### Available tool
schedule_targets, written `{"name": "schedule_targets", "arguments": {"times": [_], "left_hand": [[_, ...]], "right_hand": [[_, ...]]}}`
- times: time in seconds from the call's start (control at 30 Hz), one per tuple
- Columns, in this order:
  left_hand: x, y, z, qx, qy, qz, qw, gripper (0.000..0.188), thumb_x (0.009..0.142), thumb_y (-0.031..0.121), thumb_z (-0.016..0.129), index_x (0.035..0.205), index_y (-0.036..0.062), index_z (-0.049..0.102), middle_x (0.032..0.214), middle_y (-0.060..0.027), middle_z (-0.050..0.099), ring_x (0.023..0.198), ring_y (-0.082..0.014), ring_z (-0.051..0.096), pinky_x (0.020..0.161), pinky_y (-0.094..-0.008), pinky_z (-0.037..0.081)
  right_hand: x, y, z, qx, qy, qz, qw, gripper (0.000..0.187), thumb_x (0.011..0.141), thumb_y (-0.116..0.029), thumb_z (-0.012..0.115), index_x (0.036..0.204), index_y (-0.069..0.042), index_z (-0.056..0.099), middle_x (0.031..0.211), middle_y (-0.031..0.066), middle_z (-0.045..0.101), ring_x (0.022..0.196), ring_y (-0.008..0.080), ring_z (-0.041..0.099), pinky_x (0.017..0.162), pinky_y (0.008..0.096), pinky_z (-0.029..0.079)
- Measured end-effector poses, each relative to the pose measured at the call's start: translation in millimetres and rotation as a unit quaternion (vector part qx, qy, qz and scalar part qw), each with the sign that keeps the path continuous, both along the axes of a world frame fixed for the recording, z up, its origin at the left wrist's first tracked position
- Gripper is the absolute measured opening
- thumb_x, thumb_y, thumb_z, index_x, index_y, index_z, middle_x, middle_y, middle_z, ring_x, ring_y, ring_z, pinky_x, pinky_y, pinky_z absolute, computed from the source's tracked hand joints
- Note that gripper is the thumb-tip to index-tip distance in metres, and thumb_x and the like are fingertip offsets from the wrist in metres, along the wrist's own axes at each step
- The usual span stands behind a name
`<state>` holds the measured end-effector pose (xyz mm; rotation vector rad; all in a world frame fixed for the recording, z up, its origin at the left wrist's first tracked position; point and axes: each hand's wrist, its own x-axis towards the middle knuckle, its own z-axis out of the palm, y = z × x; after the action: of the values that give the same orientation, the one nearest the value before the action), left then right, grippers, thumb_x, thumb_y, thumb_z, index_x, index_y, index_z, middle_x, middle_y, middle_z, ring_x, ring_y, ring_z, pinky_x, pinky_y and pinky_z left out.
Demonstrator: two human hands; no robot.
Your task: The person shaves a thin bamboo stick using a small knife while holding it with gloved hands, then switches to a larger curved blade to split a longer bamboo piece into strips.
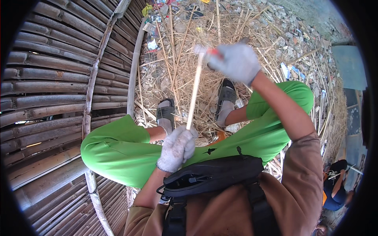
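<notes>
My left hand (178,148), in a pale work glove, is closed around the lower end of a thin, light-coloured wooden stick (195,91). The stick points up and away from me, between my feet. At its far end is my right hand (236,63), gloved too and blurred by motion. Its fingers are wrapped round a small red-handled tool (214,53). A pale, smeared part of that tool lies against or just beside the stick's tip; its exact kind cannot be made out.
Bamboo slats (55,78) run along my left side, held by a long pole (94,74). Straw and shavings (189,39) litter the ground around my sandals (165,112). A black waist bag (212,173) rests against me. Another person (334,188) is at the lower right.
</notes>
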<state>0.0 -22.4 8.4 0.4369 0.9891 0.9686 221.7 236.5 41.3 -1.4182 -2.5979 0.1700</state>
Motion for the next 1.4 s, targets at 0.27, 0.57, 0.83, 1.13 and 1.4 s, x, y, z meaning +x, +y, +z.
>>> {"name": "schedule_targets", "arguments": {"times": [0.27,0.57,0.83,1.13,1.4], "left_hand": [[7,0,-28,0.009,0.097,-0.017,0.995,0.023,0.115,0.023,0.050,0.123,0.0024,0.058,0.072,0.0011,0.049,0.050,-0.0085,0.042,0.044,-0.0246,0.034],[10,4,-34,0.036,0.228,-0.048,0.972,0.026,0.115,0.028,0.052,0.124,0.0041,0.058,0.074,0.0019,0.052,0.054,-0.0072,0.047,0.046,-0.0238,0.037],[16,10,-28,0.115,0.283,-0.018,0.952,0.029,0.115,0.030,0.053,0.122,0.0026,0.060,0.072,0.0017,0.053,0.055,-0.0063,0.047,0.048,-0.0239,0.038],[4,-14,-26,0.074,0.267,-0.040,0.960,0.024,0.115,0.024,0.052,0.118,0.0021,0.062,0.069,0.0012,0.052,0.054,-0.0064,0.047,0.048,-0.0247,0.037],[9,-1,0,0.009,0.139,-0.056,0.989,0.027,0.116,0.028,0.050,0.123,0.0038,0.059,0.070,0.0024,0.049,0.052,-0.0074,0.043,0.045,-0.0253,0.034]], "right_hand": [[41,27,26,-0.097,0.063,-0.136,0.984,0.074,0.103,-0.073,0.045,0.094,-0.006,0.074,0.080,0.0186,0.073,0.081,0.0371,0.076,0.076,0.0495,0.059],[-16,-100,-28,-0.234,0.006,0.076,0.969,0.063,0.101,-0.067,0.054,0.083,-0.010,0.073,0.074,0.0179,0.071,0.072,0.0386,0.074,0.069,0.0531,0.059],[-11,-81,-22,-0.124,-0.009,0.136,0.983,0.056,0.094,-0.068,0.067,0.077,-0.014,0.070,0.066,0.0120,0.066,0.063,0.0344,0.071,0.056,0.0502,0.054],[103,74,-1,-0.053,0.041,-0.212,0.975,0.078,0.103,-0.075,0.043,0.099,-0.005,0.077,0.083,0.0211,0.074,0.082,0.0374,0.075,0.076,0.0480,0.059],[18,-6,23,-0.354,0.346,-0.092,0.864,0.069,0.100,-0.061,0.067,0.126,0.002,0.069,0.084,0.0039,0.065,0.080,0.0148,0.065,0.068,0.0348,0.057]]}}
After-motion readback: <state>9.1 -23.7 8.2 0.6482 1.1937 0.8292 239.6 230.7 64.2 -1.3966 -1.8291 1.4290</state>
